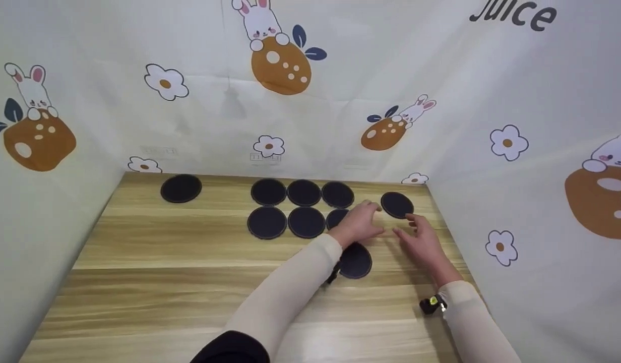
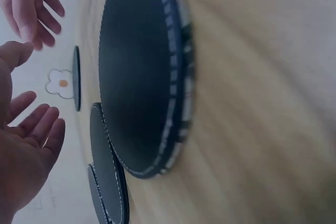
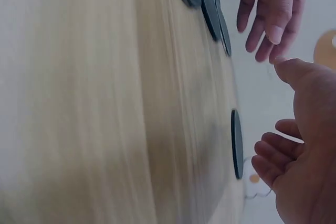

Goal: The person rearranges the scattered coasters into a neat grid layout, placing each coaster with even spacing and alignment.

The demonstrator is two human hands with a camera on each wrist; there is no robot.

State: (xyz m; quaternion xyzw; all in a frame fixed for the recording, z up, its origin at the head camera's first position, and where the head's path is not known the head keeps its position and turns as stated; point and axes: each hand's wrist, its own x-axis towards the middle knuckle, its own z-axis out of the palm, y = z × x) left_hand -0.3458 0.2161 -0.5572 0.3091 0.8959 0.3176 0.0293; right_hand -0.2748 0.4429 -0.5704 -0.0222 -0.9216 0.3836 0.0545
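Observation:
My left hand (image 1: pixel 359 223) hovers over the right end of a group of round black coasters, partly hiding one coaster (image 1: pixel 336 220). Its fingers are spread and hold nothing. Facing it, my right hand (image 1: pixel 422 241) has relaxed fingers with nothing between them, close to a separate coaster (image 1: pixel 397 204) at the back right. Below the left wrist lies another coaster (image 1: pixel 355 260); the left wrist view shows pale stitching round the edge of this near coaster (image 2: pixel 139 72). In the right wrist view both thumbs come close together above the table.
Two rows of coasters, with one coaster (image 1: pixel 306 222) in the middle of the front row, lie flat on the wood-grain table (image 1: pixel 164 282). A lone coaster (image 1: pixel 181 188) is at the back left. A printed cloth (image 1: pixel 330 136) with rabbits and flowers walls the table's back and sides.

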